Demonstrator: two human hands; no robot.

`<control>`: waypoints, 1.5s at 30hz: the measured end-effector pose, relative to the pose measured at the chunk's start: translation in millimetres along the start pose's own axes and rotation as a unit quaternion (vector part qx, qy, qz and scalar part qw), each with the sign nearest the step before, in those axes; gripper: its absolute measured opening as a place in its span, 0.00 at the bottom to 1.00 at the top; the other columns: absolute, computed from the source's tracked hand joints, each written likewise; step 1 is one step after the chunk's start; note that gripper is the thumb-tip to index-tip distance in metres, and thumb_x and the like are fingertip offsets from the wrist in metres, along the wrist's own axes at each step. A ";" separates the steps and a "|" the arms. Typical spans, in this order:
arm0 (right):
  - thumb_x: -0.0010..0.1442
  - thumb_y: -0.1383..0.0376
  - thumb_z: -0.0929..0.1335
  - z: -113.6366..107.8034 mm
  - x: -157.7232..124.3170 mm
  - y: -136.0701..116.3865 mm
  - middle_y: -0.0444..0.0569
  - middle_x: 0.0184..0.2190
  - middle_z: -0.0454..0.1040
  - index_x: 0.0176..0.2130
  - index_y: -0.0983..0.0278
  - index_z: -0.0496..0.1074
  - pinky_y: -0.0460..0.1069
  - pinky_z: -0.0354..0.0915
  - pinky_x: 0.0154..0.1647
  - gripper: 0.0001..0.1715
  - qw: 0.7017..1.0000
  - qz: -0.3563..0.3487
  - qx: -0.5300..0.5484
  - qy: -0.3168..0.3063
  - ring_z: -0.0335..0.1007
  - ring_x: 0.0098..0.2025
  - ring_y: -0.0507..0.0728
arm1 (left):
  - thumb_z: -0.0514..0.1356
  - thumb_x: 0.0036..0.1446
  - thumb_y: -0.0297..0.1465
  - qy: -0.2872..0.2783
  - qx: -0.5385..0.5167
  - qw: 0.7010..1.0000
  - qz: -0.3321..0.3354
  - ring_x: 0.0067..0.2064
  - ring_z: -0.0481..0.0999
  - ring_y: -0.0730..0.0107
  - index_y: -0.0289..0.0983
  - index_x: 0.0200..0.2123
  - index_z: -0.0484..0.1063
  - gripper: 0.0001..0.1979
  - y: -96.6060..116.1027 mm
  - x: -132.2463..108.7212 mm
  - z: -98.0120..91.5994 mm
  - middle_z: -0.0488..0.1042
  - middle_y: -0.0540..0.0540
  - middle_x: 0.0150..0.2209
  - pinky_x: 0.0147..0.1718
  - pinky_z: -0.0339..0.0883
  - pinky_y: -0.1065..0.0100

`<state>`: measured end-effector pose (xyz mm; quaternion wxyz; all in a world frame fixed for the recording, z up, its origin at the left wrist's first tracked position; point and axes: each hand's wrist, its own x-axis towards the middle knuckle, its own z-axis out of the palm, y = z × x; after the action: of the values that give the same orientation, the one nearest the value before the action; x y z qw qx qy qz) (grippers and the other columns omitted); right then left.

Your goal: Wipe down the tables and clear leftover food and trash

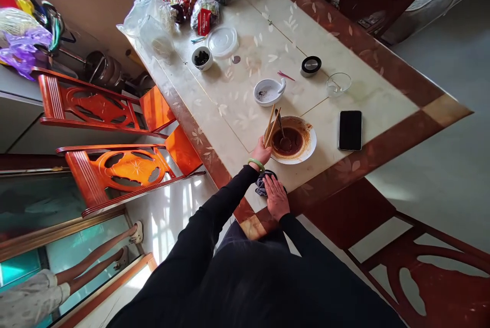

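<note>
My left hand (261, 153), with a green bangle at the wrist, is closed round a pair of wooden chopsticks (272, 126) at the left rim of a white bowl (311, 150). Whether its fingers also grip the rim, I cannot tell. Dark reddish-brown sauce (294, 139) lies in the bowl and is smeared up its inner wall. A dark spoon (281, 125) leans in it. Near the table corner, my right hand (277, 199) lies with fingers stretched over a crumpled dark grey cloth (261, 184), partly hiding it.
Beyond the bowl are a white dish (270, 94), a round lid (311, 66) and a clear glass dish (339, 83). A phone (350, 130) lies right. Farther off are a small bowl of dark food (201, 58) and plastic bags (153, 19). Wooden chairs (130, 167) and a person's legs (92, 262) are left.
</note>
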<state>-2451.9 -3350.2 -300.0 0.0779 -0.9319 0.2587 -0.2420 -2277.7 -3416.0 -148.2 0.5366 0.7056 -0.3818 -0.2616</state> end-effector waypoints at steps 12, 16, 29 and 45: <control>0.61 0.77 0.61 9.8 1.4 2.1 0.55 0.77 0.59 0.80 0.63 0.54 0.68 0.56 0.78 0.51 0.999 -0.011 0.010 0.035 0.54 0.79 0.67 | 0.53 0.70 0.26 0.017 0.272 0.943 0.191 0.72 0.62 0.43 0.54 0.71 0.70 0.30 57.1 -35.7 4.5 0.48 0.49 0.81 0.64 0.71 0.41; 0.60 0.76 0.62 15.7 -0.2 4.7 0.55 0.76 0.62 0.78 0.64 0.58 0.67 0.56 0.78 0.50 0.999 -0.011 -0.002 0.039 0.54 0.79 0.67 | 0.49 0.70 0.22 0.008 0.320 0.924 0.211 0.70 0.64 0.44 0.50 0.71 0.70 0.32 62.4 -19.4 25.0 0.54 0.43 0.79 0.66 0.70 0.44; 0.59 0.71 0.64 14.0 -5.1 10.0 0.61 0.71 0.69 0.68 0.74 0.72 0.63 0.55 0.77 0.39 0.995 -0.037 -0.059 0.072 0.58 0.77 0.67 | 0.52 0.70 0.22 0.040 0.504 0.805 0.310 0.61 0.77 0.53 0.34 0.73 0.65 0.30 43.8 -7.6 42.6 0.74 0.31 0.64 0.63 0.72 0.55; 0.75 0.58 0.58 63.5 117.0 -79.2 0.61 0.74 0.63 0.76 0.63 0.62 0.71 0.54 0.78 0.35 0.911 0.221 0.245 0.247 0.53 0.79 0.67 | 0.75 0.56 0.46 -0.082 0.171 0.966 0.178 0.60 0.76 0.45 0.35 0.70 0.64 0.45 -97.9 -52.0 -151.9 0.73 0.30 0.61 0.62 0.72 0.46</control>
<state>-2297.8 -3342.0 -285.9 0.2890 -0.7131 0.4016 -0.4967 -2163.8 -3275.7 -200.3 0.4126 0.6839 -0.5827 -0.1497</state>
